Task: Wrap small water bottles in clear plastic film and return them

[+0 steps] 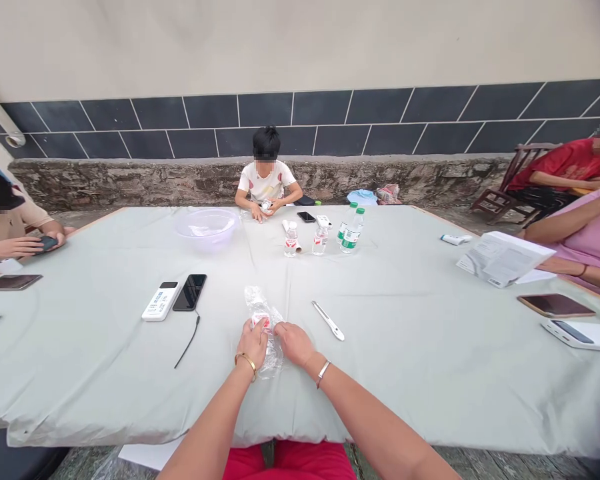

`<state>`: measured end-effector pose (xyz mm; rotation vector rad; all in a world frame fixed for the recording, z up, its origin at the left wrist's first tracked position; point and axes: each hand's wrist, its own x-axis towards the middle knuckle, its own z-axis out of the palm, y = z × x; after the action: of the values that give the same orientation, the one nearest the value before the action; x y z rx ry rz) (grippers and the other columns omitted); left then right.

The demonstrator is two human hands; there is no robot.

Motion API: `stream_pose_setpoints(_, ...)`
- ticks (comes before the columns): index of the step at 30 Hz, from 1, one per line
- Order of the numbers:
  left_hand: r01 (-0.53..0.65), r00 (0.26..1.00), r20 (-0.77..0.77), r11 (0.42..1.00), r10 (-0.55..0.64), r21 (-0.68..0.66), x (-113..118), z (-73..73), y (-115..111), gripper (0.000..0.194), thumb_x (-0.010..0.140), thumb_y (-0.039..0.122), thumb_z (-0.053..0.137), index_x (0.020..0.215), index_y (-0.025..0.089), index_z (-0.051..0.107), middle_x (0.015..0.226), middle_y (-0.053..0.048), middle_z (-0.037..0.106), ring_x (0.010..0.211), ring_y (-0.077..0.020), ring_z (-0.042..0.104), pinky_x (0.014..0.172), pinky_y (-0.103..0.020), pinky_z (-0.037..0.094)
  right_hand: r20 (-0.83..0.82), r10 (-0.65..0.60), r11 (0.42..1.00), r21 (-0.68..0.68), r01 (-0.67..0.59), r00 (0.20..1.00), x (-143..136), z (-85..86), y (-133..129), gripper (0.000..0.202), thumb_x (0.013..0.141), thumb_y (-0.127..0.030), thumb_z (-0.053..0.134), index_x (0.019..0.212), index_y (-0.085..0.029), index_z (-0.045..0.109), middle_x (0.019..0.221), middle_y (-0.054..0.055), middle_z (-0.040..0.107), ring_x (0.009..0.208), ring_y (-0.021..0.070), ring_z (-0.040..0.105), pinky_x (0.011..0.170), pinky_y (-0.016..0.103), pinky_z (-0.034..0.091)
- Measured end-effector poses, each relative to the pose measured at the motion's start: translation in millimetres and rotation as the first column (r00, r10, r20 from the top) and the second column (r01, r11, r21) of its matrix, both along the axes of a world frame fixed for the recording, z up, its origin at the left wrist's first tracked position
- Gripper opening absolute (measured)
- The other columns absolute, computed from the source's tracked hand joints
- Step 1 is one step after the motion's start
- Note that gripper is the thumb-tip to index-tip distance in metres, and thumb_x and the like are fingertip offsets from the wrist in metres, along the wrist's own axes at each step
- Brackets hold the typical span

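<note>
Near the front edge of the cloth-covered table, both my hands are on a crumpled clear plastic wrap [271, 360] with a red-and-white label [261, 321]. My left hand [253, 341] has its fingers closed on the wrap at the label's left side. On the right side, my right hand [294, 343] is closed, its fingertips pinching the wrap's edge. A white utility knife [329, 321] lies just to the right of my hands. To the left are a black phone [190, 293] with a short black cord and a white power bank [161, 302].
Small bottles [291, 241] and green-capped bottles [351, 231] stand farther back, right of a clear purple basin [207, 227]. A person [266, 180] sits opposite; others sit at both sides. Papers [503, 259], a phone [556, 305] and a power bank [583, 335] lie at the right.
</note>
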<state>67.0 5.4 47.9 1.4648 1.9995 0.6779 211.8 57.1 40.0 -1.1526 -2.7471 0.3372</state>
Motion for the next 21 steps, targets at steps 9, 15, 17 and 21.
stream_pose_setpoints(9,-0.047,0.999,-0.011,0.999,0.047,-0.006,-1,-1.2,-1,0.053,0.083,0.026,0.051,0.136,0.027,0.049,0.152,-0.008,0.033,0.134,-0.0247,0.040,0.106,-0.034,0.036,0.096,-0.265,0.963,-0.021,0.268,0.959,-10,-0.8,27,0.055,0.090,-0.013,0.036,0.143,-0.027,0.039,0.146,0.009,0.040,0.116,0.0246,0.048,0.093,0.036,0.037)
stream_pose_setpoints(15,-0.143,0.990,-0.004,0.989,0.143,0.028,-19,6.8,0,0.037,0.087,0.025,0.042,0.121,0.026,0.057,0.143,-0.008,0.046,0.128,-0.0238,0.047,0.099,-0.033,0.041,0.105,-0.539,0.842,0.047,0.538,0.835,-13,-11.1,28,0.048,0.095,-0.029,0.034,0.141,-0.019,0.042,0.139,0.017,0.044,0.111,0.0262,0.051,0.089,0.038,0.041)
stream_pose_setpoints(17,-0.171,0.985,-0.009,0.985,0.171,0.017,-31,9.3,-1,0.036,0.084,0.038,0.051,0.117,0.024,0.054,0.131,-0.011,0.055,0.119,-0.0245,0.054,0.093,-0.033,0.044,0.093,-0.523,0.852,0.086,0.517,0.847,-8,-16.2,25,0.046,0.096,-0.026,0.033,0.140,-0.023,0.044,0.142,0.016,0.043,0.115,0.0271,0.048,0.091,0.041,0.039)
stream_pose_setpoints(21,-0.241,0.970,-0.040,0.970,0.240,-0.024,-58,8.8,-1,0.051,0.069,0.051,0.067,0.108,0.021,0.050,0.117,-0.013,0.061,0.105,-0.0258,0.061,0.082,-0.031,0.046,0.063,-0.396,0.913,0.133,0.386,0.916,0,-22.8,19,0.042,0.097,-0.028,0.032,0.135,-0.026,0.049,0.146,0.011,0.041,0.130,0.0265,0.038,0.105,0.047,0.027)
